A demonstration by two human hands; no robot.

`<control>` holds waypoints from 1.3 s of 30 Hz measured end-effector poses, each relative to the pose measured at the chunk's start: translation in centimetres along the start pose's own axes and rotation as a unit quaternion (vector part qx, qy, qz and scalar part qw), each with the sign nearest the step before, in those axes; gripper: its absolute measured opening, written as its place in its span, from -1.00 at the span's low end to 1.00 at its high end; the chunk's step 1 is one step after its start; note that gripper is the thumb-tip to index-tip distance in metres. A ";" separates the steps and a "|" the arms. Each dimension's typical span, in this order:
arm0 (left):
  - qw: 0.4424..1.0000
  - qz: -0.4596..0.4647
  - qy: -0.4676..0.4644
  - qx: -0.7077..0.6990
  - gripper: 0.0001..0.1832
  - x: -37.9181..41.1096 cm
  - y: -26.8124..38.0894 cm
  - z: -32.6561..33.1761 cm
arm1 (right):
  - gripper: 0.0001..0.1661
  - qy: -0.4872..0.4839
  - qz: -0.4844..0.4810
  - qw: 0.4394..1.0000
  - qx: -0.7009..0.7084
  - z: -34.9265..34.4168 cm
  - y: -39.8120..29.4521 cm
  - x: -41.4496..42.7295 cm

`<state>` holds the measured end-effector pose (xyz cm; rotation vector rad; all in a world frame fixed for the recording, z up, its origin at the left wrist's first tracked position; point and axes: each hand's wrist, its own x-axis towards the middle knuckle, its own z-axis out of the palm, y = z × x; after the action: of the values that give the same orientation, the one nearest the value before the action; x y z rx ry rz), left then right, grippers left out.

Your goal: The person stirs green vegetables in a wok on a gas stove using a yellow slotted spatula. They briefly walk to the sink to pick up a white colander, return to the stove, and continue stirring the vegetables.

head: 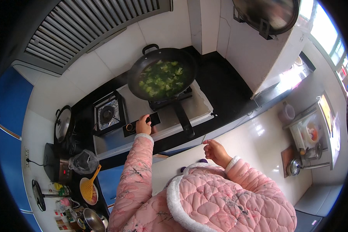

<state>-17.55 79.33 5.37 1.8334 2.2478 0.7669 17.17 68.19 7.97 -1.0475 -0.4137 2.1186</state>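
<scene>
My left hand [144,125] has its fingers around the right control knob [148,119] of the gas stove [137,106]. The left knob [129,127] stands beside it, untouched. A large black wok [135,82] rests on the right burner, with broccoli florets [161,79] in greenish liquid. Its long handle [183,117] points towards me. My right hand [216,152] hangs in front of the counter edge with loosely curled fingers and holds nothing visible. The left burner [107,114], ringed with foil, bears no pan.
A lidded pan [64,124], a rice cooker [56,163] and a yellow strainer [87,188] over a bowl line the left counter. A range hood [87,26] hangs above the stove. A wall juts out right of the wok, and a shelf rack [310,136] stands farther right.
</scene>
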 end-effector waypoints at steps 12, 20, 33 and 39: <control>1.000 0.014 0.006 -0.020 -0.59 -0.1 -0.3 0.2 | -0.76 -0.001 0.001 1.000 -0.007 0.0 -0.2 0.2; 0.998 0.048 0.040 0.001 -0.53 -0.4 -2.0 1.9 | -0.75 -0.015 0.004 1.000 -0.004 -0.4 0.1 0.8; 0.996 -0.009 0.079 0.039 -0.44 -0.4 -1.8 1.7 | -0.76 -0.006 0.010 1.000 -0.019 0.1 0.2 0.9; 0.997 -0.013 0.061 0.052 -0.48 -0.1 -2.2 1.9 | -0.76 -0.005 0.009 1.000 -0.018 0.3 0.3 0.8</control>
<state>-18.66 79.55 2.69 1.8449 2.4261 0.7905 16.44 68.54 7.55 -1.0660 -0.4507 2.1397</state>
